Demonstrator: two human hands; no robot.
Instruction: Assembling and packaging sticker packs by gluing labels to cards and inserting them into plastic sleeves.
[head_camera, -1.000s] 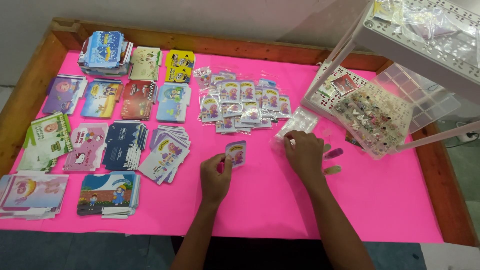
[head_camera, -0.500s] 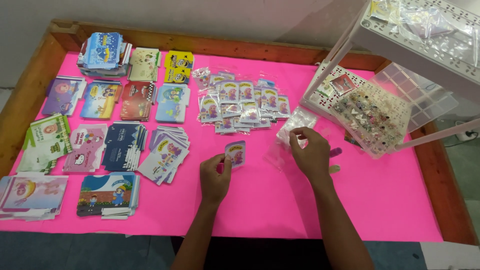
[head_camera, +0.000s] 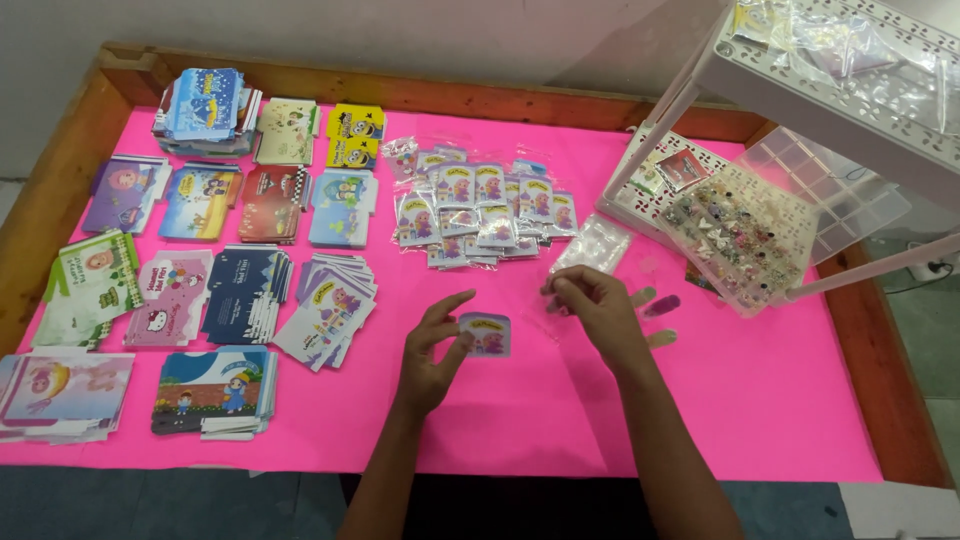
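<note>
Hands are working low in the middle of the pink table cover (head_camera: 760, 400). The left hand (head_camera: 432, 345) is pinching a small purple picture card (head_camera: 486, 334) by its left edge between thumb and curled fingers, with the forefinger lifting free above it; the card is sitting just over the cover, between the two hands. The right hand (head_camera: 597, 312) is closing its fingertips on a thin clear plastic sleeve (head_camera: 553, 322), which is hard to make out against the pink. Just right of that hand, a few small hair clips (head_camera: 660, 306) are lying on the cover. Above the hands, a spread of small bagged cards (head_camera: 478, 205) is overlapping in rows, each showing a purple and yellow front. Beside it to the right, a loose heap of clear sleeves (head_camera: 598, 243) is resting near the foot of a white perforated rack (head_camera: 830, 85). On the rack's lower shelf a clear compartment box (head_camera: 745, 235) is tilting, holding small ornaments. Over on the left, stacks of flat printed cartons (head_camera: 240, 290) are lying in rows, in blue, red, yellow, green, pink and navy. A wooden table rim (head_camera: 440, 92) is framing the far side.
</note>
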